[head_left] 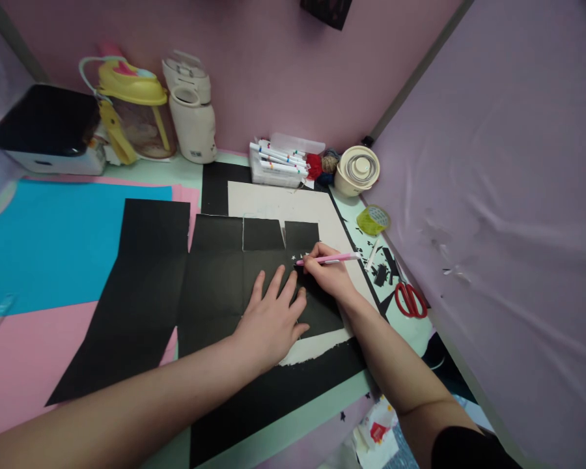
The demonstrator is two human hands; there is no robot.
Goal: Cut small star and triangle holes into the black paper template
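head view: the right hand (329, 273) has its grip closed around a pink pen-like tool (339, 258), thumb and fingers pinched near the tip, which sits just left of them at the black sheet (212, 280). the tool's long axis runs almost side to side, its back end sticking out to the right past the hand. small white star shapes (293, 258) lie right by the tip, slightly toward the far side. the left hand (268, 319), open with fingers spread and holding nothing, rests flat on the sheet just to the near side of the tip; the right hand is nearer to the tool, as it has it. red-handled scissors (410, 301) lie well off to the right. marks on the white bottle (194, 130) and tape roll (372, 220) are too small to read; no brand is legible.
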